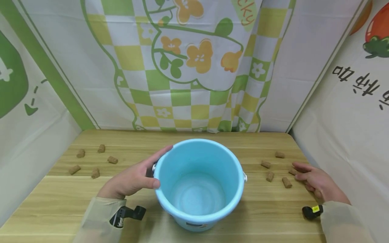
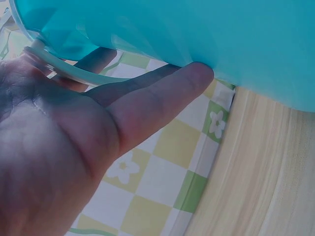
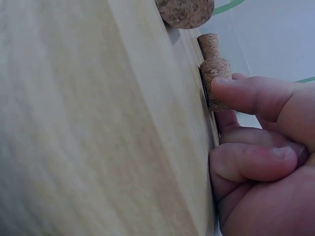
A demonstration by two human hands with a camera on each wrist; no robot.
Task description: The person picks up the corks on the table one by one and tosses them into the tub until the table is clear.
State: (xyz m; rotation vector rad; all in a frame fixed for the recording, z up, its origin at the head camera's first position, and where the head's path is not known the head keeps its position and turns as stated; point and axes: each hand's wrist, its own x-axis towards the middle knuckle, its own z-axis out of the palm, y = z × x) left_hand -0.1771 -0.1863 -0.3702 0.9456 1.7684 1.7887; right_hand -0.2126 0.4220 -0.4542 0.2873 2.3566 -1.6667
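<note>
A light blue bucket (image 1: pixel 200 162) stands upright in the middle of the wooden table, its inside bare in the head view. My left hand (image 1: pixel 133 179) holds its left side, thumb over the rim and fingers against the outer wall; the left wrist view shows those fingers (image 2: pixel 162 101) along the blue plastic beside the pale handle. At the table's right side, my right hand (image 1: pixel 320 182) pinches a cork (image 3: pixel 215 83) between thumb and forefinger, low at the table surface. The other fingers of that hand are curled. Several more corks (image 1: pixel 269 176) lie just left of it.
Another group of several corks (image 1: pixel 95 173) lies scattered on the left part of the wooden table (image 1: pixel 57 209). A checkered curtain (image 1: pixel 188 98) hangs behind the table's back edge. White printed cloth (image 1: pixel 349 114) borders the right side.
</note>
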